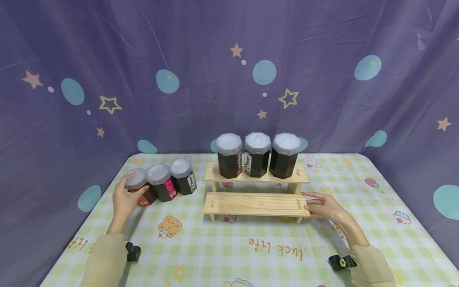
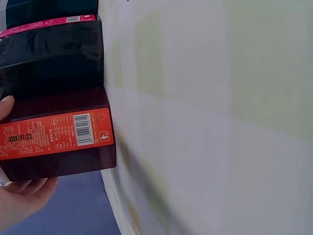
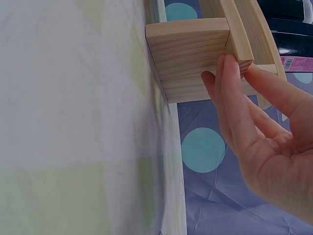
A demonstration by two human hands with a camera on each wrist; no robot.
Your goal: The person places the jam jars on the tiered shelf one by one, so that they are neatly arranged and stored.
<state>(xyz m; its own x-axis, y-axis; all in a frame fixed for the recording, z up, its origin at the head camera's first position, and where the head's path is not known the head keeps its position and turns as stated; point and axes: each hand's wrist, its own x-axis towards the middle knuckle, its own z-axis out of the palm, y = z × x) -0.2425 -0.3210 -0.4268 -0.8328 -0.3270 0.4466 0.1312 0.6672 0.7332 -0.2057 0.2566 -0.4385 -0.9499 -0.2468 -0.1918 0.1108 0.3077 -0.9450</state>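
Observation:
My left hand (image 1: 123,199) grips a dark jar (image 2: 54,133) with a pale lid and an orange-red label, thumb on one side and fingers on the other. Touching it stands a jar with a pink label (image 1: 165,187). Beyond that is a jar with a white-and-green label (image 1: 185,182). At the right end of a two-step wooden rack (image 1: 251,204), my right hand (image 1: 328,208) pinches the lower board's corner between thumb and fingers. The right wrist view shows the fingertips (image 3: 230,68) under the board and the thumb on the other side.
Three dark jars with pale lids, the left (image 1: 229,159), middle (image 1: 257,157) and right (image 1: 285,159), stand on the rack's upper step. A green-and-white checked cloth (image 1: 222,251) covers the table. Behind it hangs a purple curtain (image 1: 201,48) with stars.

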